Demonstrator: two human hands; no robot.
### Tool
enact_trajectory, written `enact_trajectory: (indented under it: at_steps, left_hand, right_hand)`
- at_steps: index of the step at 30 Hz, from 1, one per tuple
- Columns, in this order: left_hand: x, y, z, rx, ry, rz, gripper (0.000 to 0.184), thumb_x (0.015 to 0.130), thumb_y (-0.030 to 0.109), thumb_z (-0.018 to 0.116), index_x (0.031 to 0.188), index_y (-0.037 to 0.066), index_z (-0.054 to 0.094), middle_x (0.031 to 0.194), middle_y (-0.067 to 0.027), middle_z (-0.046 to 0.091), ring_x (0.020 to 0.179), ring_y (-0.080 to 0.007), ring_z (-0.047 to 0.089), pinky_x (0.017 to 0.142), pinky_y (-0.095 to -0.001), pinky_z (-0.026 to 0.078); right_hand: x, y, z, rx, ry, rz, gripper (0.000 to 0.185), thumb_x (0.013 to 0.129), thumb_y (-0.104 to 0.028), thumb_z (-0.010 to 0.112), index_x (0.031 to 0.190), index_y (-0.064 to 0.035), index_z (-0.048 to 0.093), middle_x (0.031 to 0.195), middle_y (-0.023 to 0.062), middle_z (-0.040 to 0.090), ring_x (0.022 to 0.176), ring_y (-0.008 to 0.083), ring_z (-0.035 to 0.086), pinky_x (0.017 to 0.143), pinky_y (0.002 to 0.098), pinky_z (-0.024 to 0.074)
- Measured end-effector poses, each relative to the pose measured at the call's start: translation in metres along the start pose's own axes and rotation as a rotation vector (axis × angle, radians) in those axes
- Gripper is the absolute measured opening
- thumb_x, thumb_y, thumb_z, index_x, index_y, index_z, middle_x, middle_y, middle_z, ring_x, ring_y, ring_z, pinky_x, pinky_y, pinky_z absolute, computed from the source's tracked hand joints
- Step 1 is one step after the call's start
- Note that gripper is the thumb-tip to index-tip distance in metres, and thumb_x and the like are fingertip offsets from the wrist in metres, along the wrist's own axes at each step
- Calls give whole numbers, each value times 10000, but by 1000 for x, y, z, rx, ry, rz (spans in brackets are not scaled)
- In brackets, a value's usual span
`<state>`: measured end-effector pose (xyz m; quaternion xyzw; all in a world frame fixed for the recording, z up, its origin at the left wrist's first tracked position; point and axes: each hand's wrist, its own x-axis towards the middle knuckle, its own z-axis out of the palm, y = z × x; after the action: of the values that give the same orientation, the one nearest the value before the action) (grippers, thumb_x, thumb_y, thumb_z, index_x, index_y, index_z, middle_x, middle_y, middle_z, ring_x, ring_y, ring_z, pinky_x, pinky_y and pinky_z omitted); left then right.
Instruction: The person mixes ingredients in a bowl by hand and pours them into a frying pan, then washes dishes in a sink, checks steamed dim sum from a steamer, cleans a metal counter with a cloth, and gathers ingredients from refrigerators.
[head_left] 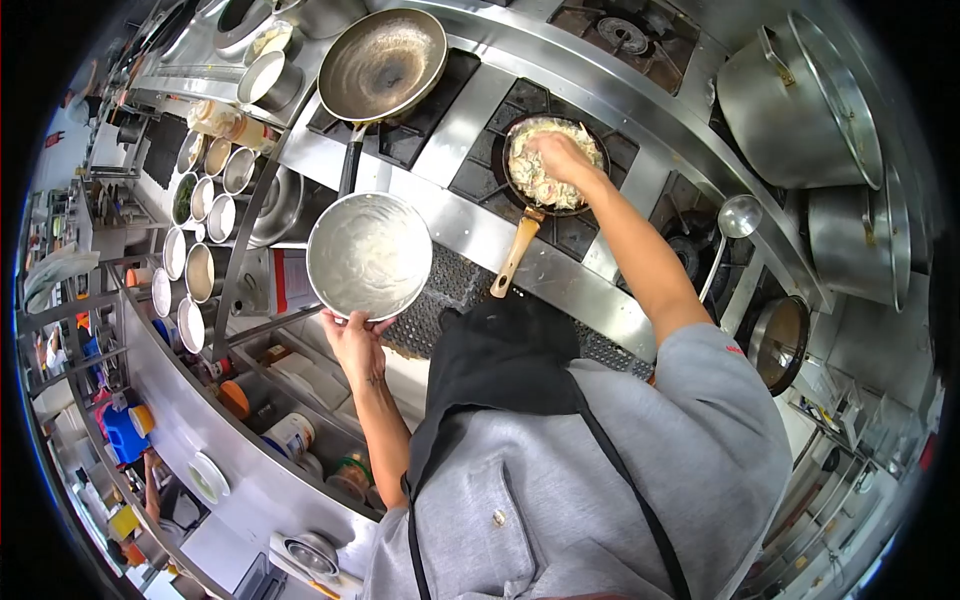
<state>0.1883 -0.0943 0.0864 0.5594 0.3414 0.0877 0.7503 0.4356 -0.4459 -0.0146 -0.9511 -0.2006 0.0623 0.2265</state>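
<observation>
My left hand (358, 345) grips the rim of a round metal bowl (368, 255), tilted toward me. White creamy residue coats its inside, with no larger contents visible. On a gas burner sits a frying pan (505, 165) with a wooden handle (517, 252) pointing toward me. A pale, chunky mixture with green bits (545, 185) spreads across the pan. My right hand (562, 158) is down at this mixture, its fingers bent together; their tips are hidden, so what they hold cannot be made out.
A larger frying pan (383, 65) rests on the burner to the left, handle toward the bowl. Several ingredient containers (200, 275) line the left counter. Large pots (790, 110) stand at right, near a ladle (740, 216) and a covered pan (778, 345).
</observation>
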Motion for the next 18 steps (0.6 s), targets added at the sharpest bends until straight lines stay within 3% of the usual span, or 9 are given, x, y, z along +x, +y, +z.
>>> enact_trajectory:
  at_steps: [1, 4, 6, 8, 10, 12, 14, 16, 18]
  left_hand:
    - [0, 0, -2, 1, 6, 15, 335, 820, -71, 459, 1107, 50, 336, 1021, -175, 552, 786, -293, 658, 558, -388, 618]
    - [-4, -2, -8, -23, 1, 23, 341, 821, -67, 464, 1115, 54, 339, 1018, -169, 557, 788, -291, 658, 556, -385, 616]
    - [-6, -3, -11, -28, -1, 14, 340, 821, -66, 464, 1115, 54, 341, 1020, -168, 557, 787, -291, 658, 556, -385, 616]
    - [-5, -3, -13, -30, -12, 4, 339, 822, -65, 465, 1115, 53, 342, 1022, -167, 556, 786, -291, 658, 555, -384, 615]
    - [-4, -5, -13, -29, 0, -2, 334, 821, -67, 465, 1110, 52, 346, 1033, -167, 552, 782, -291, 659, 557, -384, 614]
    - [0, -9, -15, -27, 1, -2, 333, 820, -69, 463, 1107, 51, 347, 1035, -170, 549, 775, -288, 657, 560, -384, 614]
    - [2, -11, -16, -23, 1, 2, 331, 818, -72, 462, 1104, 49, 348, 1037, -173, 546, 767, -286, 656, 564, -384, 614]
    - [3, -10, -13, -12, 9, -14, 328, 817, -77, 458, 1100, 46, 349, 1041, -174, 538, 761, -284, 652, 565, -385, 612]
    - [1, -6, -7, -23, 1, -15, 327, 817, -79, 459, 1099, 45, 348, 1041, -173, 537, 760, -284, 650, 566, -387, 611]
  right_hand:
    - [-4, 0, -6, 44, 83, 22, 317, 739, 115, 514, 957, -37, 687, 1063, 205, 635, 1032, 351, 609, 912, 406, 494]
    - [-15, -2, -34, -162, 52, 173, 266, 736, 91, 539, 926, -34, 677, 1066, 219, 626, 1034, 356, 605, 894, 412, 496]
    - [-22, 12, -22, -137, 39, 163, 257, 714, 61, 572, 932, -22, 679, 1083, 230, 627, 1017, 365, 610, 867, 416, 500]
    - [-32, 13, -15, -106, -249, 326, 261, 684, 69, 572, 909, -6, 680, 1058, 223, 648, 984, 371, 626, 827, 410, 510]
    - [-42, 18, -9, 75, -297, 264, 301, 686, 100, 531, 926, -5, 681, 1010, 222, 667, 963, 368, 642, 818, 406, 516]
    - [-47, 21, -4, 288, -108, 131, 277, 708, 71, 497, 901, 0, 683, 897, 225, 672, 885, 347, 663, 772, 396, 518]
    - [-47, 23, -3, 205, 5, 176, 226, 705, 42, 522, 864, 27, 682, 901, 248, 662, 895, 363, 660, 770, 407, 523]
    - [-35, 18, -2, -231, -339, 328, 266, 725, 26, 539, 952, 33, 678, 1030, 249, 651, 991, 369, 640, 835, 407, 518]
    - [-33, 4, 7, -132, -275, 327, 198, 731, -23, 585, 890, 26, 693, 975, 243, 664, 949, 355, 656, 813, 410, 523]
